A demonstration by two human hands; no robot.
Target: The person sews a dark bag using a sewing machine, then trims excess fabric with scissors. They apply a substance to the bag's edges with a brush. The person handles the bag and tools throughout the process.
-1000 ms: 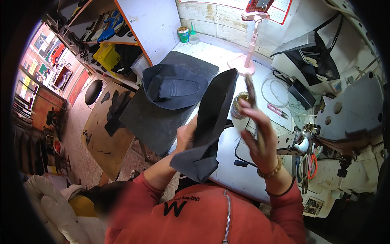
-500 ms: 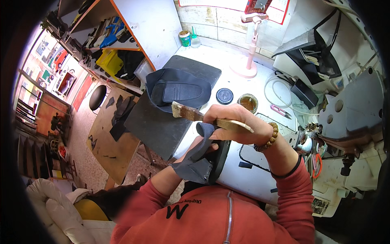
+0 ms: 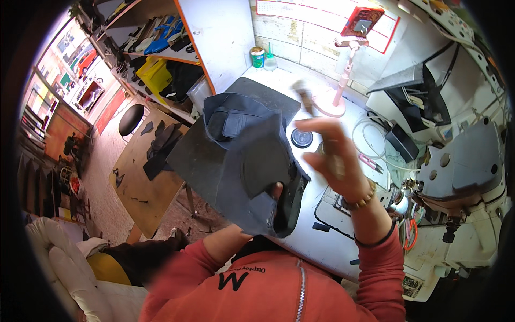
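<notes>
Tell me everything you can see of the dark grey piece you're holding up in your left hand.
The dark grey folded sheet piece looks like matte leather or synthetic, soft and floppy. It shows flat panels, a fold near the bottom and a blacker inner layer at its right edge. It is held raised and tilted above the white worktable. The left hand grips it from beneath near the lower right, with a thumb tip showing on its face. The right hand, blurred, is beside it, apart. Its upper edge overlaps the view of similar dark pieces lying behind it.

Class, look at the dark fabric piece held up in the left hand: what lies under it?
Under the dark fabric piece show the white worktable edge and a dark mat. The left hand shows only a thumb; its fingers and the table beneath are covered.
</notes>
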